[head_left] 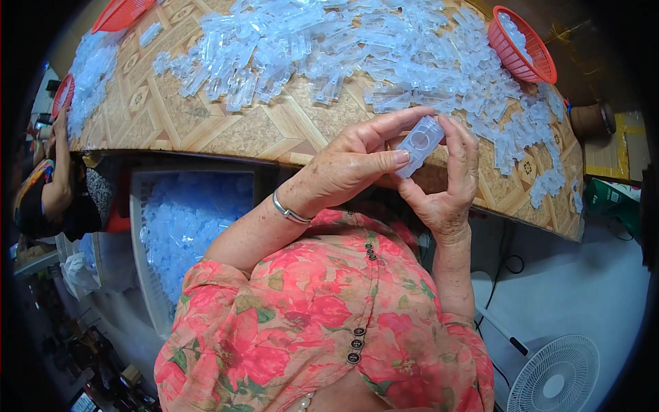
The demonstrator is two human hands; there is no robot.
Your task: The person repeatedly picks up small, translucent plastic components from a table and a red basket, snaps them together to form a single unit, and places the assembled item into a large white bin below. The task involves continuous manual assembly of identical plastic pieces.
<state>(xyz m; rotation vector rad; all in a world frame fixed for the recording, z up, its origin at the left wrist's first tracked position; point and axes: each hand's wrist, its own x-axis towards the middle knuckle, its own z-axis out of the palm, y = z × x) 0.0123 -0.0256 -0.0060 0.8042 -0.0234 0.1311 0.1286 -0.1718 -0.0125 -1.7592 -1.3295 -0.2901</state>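
Observation:
Between my two hands, just over the table's near edge, is a small clear plastic case (423, 142) with a round opening in its face. My left hand (360, 154) pinches it, thumb on the near face and fingers behind. On the other side my right hand (449, 172) has its fingertips at the case's top edge and its thumb near the lower end. Beyond my hands a wide heap of similar clear plastic pieces (309, 44) covers the far part of the wood-patterned table (226, 127).
Red plastic baskets (525, 55) stand at the table's far corners. Left below the table is a white crate (141, 254) full of clear parts. A co-worker's arm (60, 158) reaches in at the far left. A white fan (555, 384) stands at lower right.

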